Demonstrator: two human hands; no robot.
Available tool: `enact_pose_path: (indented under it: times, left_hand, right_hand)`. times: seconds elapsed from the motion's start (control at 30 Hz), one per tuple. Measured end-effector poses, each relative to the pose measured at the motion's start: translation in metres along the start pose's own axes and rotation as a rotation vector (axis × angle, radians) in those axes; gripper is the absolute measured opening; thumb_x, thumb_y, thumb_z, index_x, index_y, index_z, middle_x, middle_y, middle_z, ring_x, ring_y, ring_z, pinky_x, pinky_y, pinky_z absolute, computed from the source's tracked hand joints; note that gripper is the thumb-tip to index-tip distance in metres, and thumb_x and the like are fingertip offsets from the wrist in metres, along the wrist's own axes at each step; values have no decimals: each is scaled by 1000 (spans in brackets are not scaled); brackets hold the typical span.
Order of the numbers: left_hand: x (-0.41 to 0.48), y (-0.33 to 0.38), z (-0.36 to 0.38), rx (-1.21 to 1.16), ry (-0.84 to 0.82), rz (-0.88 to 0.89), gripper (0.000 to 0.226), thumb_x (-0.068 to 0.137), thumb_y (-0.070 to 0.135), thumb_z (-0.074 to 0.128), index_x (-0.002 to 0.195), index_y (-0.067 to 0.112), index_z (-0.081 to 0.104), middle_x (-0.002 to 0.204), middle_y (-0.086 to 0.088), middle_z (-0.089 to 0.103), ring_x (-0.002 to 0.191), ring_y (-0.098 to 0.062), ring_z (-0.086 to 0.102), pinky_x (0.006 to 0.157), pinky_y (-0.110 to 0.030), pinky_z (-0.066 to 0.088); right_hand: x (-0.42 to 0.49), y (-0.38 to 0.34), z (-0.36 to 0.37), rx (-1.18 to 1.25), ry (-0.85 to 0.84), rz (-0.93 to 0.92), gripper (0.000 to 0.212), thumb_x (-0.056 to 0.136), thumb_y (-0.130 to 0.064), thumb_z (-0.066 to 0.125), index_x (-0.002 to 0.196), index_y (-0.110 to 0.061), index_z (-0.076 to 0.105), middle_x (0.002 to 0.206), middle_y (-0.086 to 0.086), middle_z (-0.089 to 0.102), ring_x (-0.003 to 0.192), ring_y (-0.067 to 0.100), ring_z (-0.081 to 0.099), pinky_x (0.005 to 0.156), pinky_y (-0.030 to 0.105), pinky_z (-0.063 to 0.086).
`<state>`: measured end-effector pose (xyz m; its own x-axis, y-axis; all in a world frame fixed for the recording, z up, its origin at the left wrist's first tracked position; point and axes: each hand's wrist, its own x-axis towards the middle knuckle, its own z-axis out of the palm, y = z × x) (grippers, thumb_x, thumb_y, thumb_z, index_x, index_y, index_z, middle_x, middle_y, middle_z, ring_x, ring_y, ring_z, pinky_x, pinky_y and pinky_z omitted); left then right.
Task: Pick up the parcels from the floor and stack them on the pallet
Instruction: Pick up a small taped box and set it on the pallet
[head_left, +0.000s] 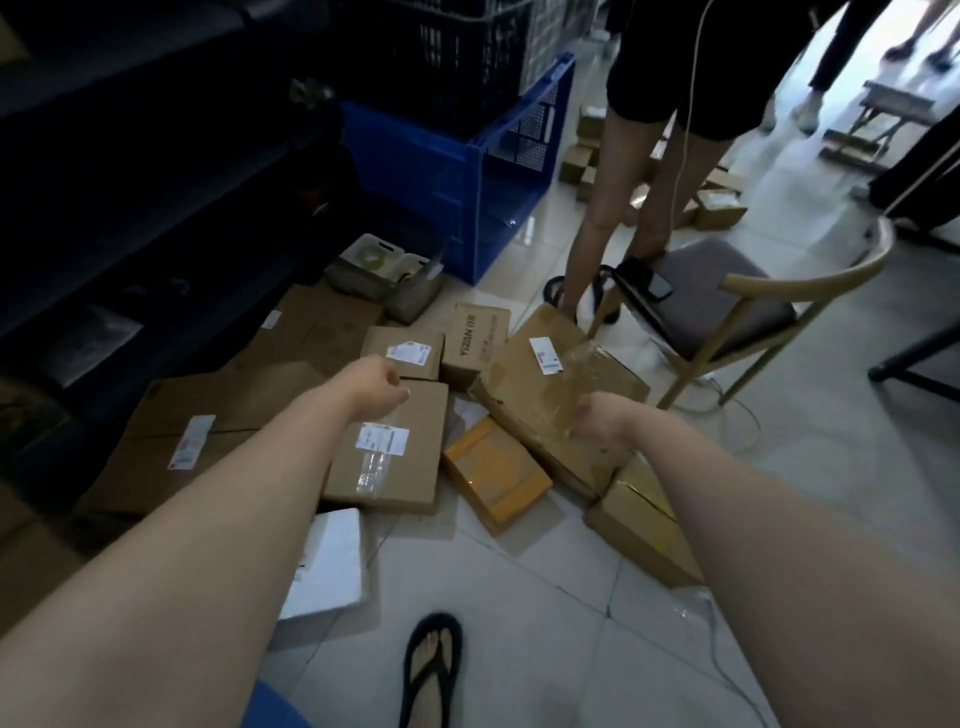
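Observation:
Several cardboard parcels lie in a heap on the tiled floor. My left hand (382, 388) hangs with its fingers curled over the far left corner of a flat brown box (410, 473) with a white label. My right hand (600, 418) lies against the near side of a large taped box (535, 395) that sits tilted on other parcels. The fingers of both hands are hidden. Between the two boxes lies a yellow parcel (493, 475). Behind them stand a small labelled box (402, 351) and a printed carton (475, 340). No pallet is visible.
A white parcel (330, 561) lies near left and a brown box (641, 525) near right. Flattened cardboard (218, 410) covers the floor at left under dark shelving. A blue crate (467, 182), a person's legs (597, 197) and a wooden chair (727, 306) stand behind. My sandalled foot (431, 670) is below.

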<state>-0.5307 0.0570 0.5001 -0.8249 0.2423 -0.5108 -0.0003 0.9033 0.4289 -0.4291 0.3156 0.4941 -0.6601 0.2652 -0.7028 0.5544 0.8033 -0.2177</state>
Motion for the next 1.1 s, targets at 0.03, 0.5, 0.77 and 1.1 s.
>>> enact_pose_path:
  times: [0.03,0.5,0.77,1.1]
  left_hand:
    - [18,4,8,2,-30,1,25,91,28,57,108,9,61,102,-7,61,94,-23,58,79,-33,46]
    - [293,-71,277,102,-268,14,30,93,18,51,119,3,55,118,-19,57,111,-33,54,84,-33,42]
    - [440,-136,424,43,-45,64,51,95,39,48,135,8,43,136,-18,49,124,-36,49,102,-47,43]
    - [378,-127,412,-455,-179,-380,77,92,63,34,141,5,42,145,-17,44,132,-35,43,110,-44,35]
  right_hand:
    - [14,5,3,17,-18,25,46,92,-26,55,135,-10,49,132,9,54,118,28,53,94,37,46]
    - [297,87,207,491,-262,363,41,100,-25,43,138,-10,40,128,16,50,117,34,55,94,40,47]
    - [468,142,346,1568,30,869,68,93,-58,39,147,-17,30,148,21,35,133,41,39,108,55,36]
    - [417,165,313,1725,-38,907,54,86,-60,47,112,-13,48,96,12,56,106,37,52,89,56,40]
